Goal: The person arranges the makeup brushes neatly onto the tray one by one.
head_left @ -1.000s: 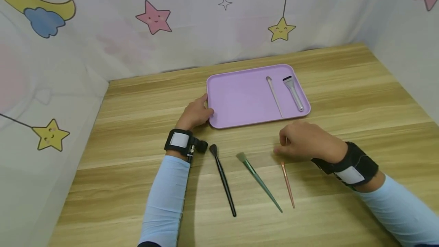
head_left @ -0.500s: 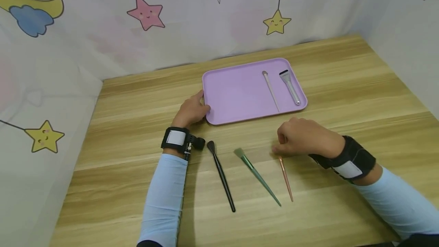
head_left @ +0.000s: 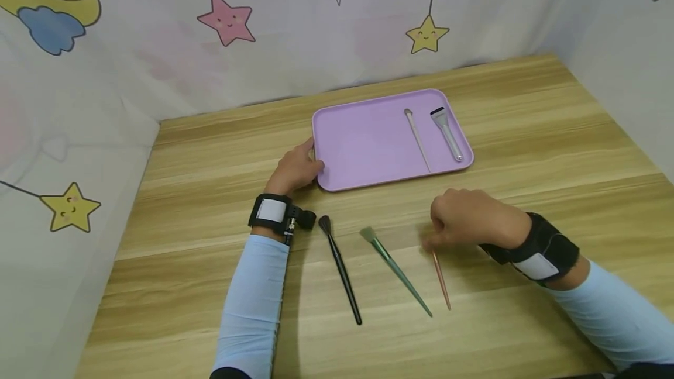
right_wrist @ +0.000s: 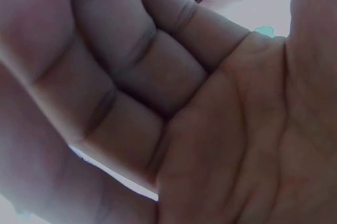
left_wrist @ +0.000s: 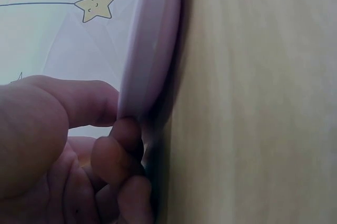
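Note:
My left hand (head_left: 296, 169) grips the left edge of a purple tray (head_left: 363, 151); in the left wrist view the thumb lies over the rim and curled fingers (left_wrist: 113, 163) sit under it. Two makeup brushes lie on the tray's right side: a slim pale one (head_left: 418, 142) and a silver flat-headed one (head_left: 447, 136). My right hand (head_left: 466, 218) pinches the head end of a small copper-pink makeup brush (head_left: 441, 282) lying on the table; its tip is hidden by the fingers. The right wrist view shows curled fingers and palm (right_wrist: 210, 145), not the brush.
On the wooden table (head_left: 210, 285), a green makeup brush (head_left: 397, 274) and a black makeup brush (head_left: 342, 274) lie between the forearms. A white curtain (head_left: 295, 45) printed with stars hangs along the back and sides.
My right hand has come down slightly, and its fingertips now cover the head of the copper-pink brush. The left hand stays on the tray's edge. The head view has shifted slightly.

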A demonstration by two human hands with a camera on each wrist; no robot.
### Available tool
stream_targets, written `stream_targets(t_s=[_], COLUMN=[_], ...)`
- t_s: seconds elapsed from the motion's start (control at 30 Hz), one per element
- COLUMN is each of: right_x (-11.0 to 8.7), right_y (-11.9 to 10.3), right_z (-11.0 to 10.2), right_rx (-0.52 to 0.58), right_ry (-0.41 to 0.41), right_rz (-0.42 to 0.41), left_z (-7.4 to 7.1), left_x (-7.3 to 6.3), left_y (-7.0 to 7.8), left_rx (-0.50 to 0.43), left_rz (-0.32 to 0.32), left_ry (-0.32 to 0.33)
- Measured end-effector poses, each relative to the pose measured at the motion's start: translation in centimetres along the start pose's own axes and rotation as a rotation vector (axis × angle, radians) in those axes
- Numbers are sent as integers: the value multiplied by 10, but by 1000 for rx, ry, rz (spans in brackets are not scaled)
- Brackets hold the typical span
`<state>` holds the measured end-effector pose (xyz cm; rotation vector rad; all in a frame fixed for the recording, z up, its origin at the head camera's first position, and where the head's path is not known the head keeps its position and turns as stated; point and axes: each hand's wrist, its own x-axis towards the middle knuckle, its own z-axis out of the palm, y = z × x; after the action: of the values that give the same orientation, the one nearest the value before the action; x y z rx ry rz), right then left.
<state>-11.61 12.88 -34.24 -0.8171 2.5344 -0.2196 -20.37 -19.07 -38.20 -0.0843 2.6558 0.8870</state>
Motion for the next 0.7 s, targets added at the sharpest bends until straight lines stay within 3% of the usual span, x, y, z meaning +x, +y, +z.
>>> stream_targets(t_s=[0.7], right_x=[-8], right_y=[-13], right_z=[7], right_rx=[-44], right_ry=[-28], right_rz=[-31], left_z=[0], left_x=[0], left_y=[1], left_rx=[-4], left_rz=[-20], left_ry=[-3])
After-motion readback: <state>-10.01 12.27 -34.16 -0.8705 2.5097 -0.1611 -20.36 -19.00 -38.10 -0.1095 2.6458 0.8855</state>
